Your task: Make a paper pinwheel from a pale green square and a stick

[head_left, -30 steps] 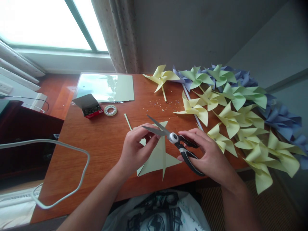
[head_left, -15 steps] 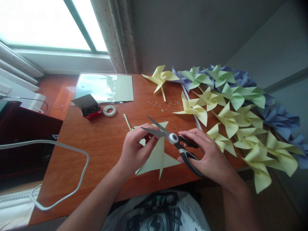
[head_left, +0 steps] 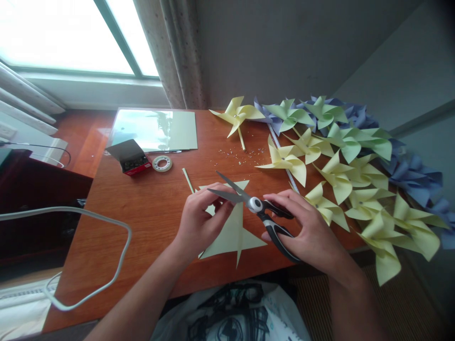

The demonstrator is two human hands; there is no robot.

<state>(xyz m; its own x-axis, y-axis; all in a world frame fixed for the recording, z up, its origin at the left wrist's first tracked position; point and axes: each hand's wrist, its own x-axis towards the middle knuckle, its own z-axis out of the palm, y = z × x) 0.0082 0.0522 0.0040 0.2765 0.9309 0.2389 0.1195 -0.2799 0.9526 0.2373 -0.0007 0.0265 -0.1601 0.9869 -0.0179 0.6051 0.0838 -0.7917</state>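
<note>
In my right hand (head_left: 305, 229) is a pair of scissors (head_left: 256, 204) with black and grey handles. Its blades are parted and point left. My left hand (head_left: 205, 210) is closed, thumb against fingers, right beside the lower blade; what it grips is hidden by the fingers and blade. Beneath both hands lies pale yellow-green paper (head_left: 232, 232) with cut, pointed corners, partly covered by the left hand. A thin pale paper stick (head_left: 188, 180) pokes out beyond the left knuckles.
Finished yellow pinwheels (head_left: 284, 161), with green and purple ones, crowd the right side. At left are an open red box (head_left: 135, 166) of small dark pieces, a tape roll (head_left: 162, 164) and pale sheets (head_left: 185, 130). Small scraps (head_left: 245, 156) dot the table; a white cable (head_left: 124, 255) loops left.
Hardly anything differs. The scissors and the paper's lower corner have shifted by a sliver; both hands keep the same hold.
</note>
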